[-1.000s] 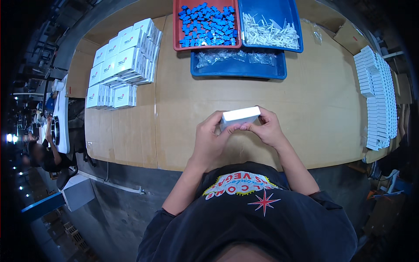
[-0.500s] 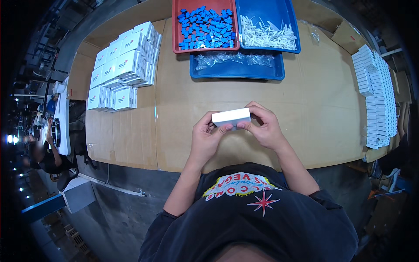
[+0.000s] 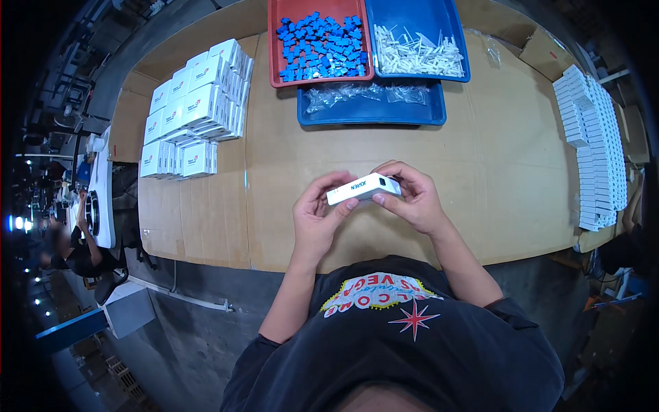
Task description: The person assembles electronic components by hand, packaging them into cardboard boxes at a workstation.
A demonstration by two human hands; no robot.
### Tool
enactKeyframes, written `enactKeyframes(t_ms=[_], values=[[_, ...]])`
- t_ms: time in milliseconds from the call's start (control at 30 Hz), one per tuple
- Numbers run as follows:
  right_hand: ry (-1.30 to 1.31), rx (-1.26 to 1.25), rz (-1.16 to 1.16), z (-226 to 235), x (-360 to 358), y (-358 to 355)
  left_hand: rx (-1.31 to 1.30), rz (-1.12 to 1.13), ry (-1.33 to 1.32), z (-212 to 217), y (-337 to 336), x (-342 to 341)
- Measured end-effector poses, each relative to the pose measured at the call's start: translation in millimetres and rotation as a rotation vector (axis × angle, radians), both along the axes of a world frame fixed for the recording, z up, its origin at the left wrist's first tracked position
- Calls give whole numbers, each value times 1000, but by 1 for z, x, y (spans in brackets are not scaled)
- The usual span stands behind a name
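Note:
A small white box is held between my two hands above the cardboard-covered table, close to its front edge. One long side with dark print and a small black square faces up, and the box slants, its right end farther from me. My left hand has its thumb on the box's near left side, with the fingers curled behind, slightly blurred. My right hand grips the right end, thumb in front and fingers at the back. What lies under the box is hidden.
Stacked white boxes stand at the left. A red tray of blue pieces and a blue tray of white sticks rest against another blue tray holding clear plastic bags. Rows of small white boxes line the right. A person sits far left.
The white box has been turned in my hands, so a printed side with a black square now shows instead of a plain one. My left fingers have shifted and loosened somewhat.

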State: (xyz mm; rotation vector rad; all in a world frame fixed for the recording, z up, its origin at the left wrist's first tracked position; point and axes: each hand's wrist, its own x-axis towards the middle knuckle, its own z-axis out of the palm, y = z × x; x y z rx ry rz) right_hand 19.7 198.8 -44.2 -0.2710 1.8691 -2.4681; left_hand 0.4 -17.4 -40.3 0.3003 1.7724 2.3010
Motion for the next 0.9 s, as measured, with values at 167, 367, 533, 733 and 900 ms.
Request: enactKeyframes(t_ms=[167,367,533,733,900], values=[[-99,-69,-27,6,5,0,-141,-29,63,17,3,0],[85,354,3,10,6,7,-202,-19,-64,20,10,6],[-259,-129,-119,12,-1,-11,-48,43,-302,15,14,-1],[-454,-93,-77,-6,-1,0,-45,1,-475,0,12,-3],[-502,-184,-105,-9,0,0,392,-158,-811,-20,10,-6]])
